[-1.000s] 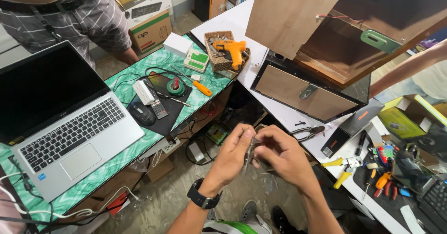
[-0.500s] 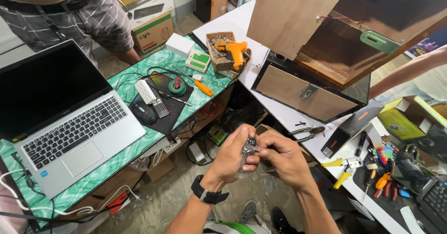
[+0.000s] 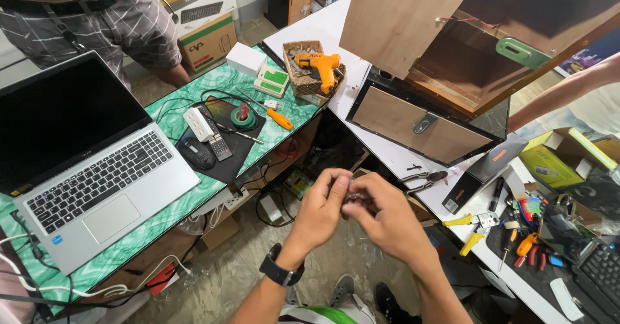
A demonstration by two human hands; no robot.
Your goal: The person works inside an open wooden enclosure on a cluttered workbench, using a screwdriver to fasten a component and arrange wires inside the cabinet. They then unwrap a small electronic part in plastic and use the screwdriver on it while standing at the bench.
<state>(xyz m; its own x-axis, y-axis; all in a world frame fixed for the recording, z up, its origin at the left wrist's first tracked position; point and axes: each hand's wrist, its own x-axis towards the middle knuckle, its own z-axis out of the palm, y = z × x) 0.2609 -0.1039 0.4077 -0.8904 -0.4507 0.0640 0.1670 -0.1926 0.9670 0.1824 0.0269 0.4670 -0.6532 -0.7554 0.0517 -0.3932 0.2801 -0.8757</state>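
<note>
Both the left hand [image 3: 321, 209] and the right hand [image 3: 381, 219] pinch a small dark part [image 3: 356, 198], perhaps metal, between their fingertips. If the pinch slips, it could drop to the floor [image 3: 245, 269] below.

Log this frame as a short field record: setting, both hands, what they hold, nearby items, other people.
setting: green-topped desk meeting a white bench
left hand: pinching a small dark part, black wristwatch on the wrist
right hand: fingers on the same part
part identity: too small to tell
nearby: open laptop, orange glue gun, pliers
other people: striped shirt top left, bare arm at right
</note>
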